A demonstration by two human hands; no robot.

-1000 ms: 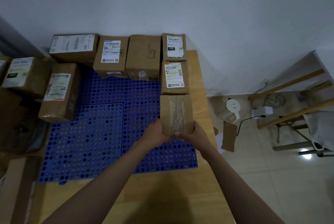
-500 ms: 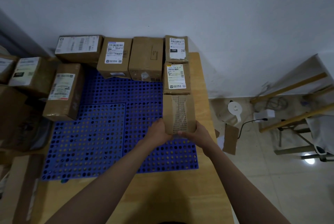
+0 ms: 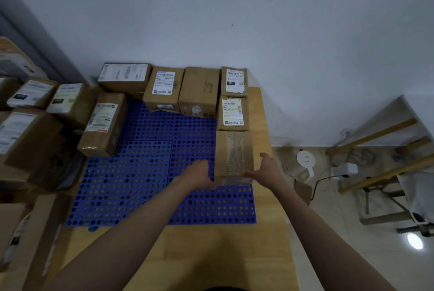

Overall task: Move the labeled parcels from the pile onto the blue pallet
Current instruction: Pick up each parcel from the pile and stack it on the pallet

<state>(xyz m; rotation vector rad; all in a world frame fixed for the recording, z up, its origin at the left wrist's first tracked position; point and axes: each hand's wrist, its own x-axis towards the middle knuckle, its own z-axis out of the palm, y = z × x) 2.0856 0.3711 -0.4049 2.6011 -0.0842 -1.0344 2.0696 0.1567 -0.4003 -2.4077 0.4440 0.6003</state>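
Setting the taped parcel (image 3: 233, 153) at the blue pallet's (image 3: 131, 180) right edge; left hand (image 3: 199, 174) and right hand (image 3: 266, 169) grip its sides. Next: release both, fetch another parcel.

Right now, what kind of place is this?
Likely a small parcel-sorting room, not a warehouse: labeled cardboard parcels lined up on a blue pallet laid over a wooden table, more boxes piled at left, a kettle on the tiled floor.
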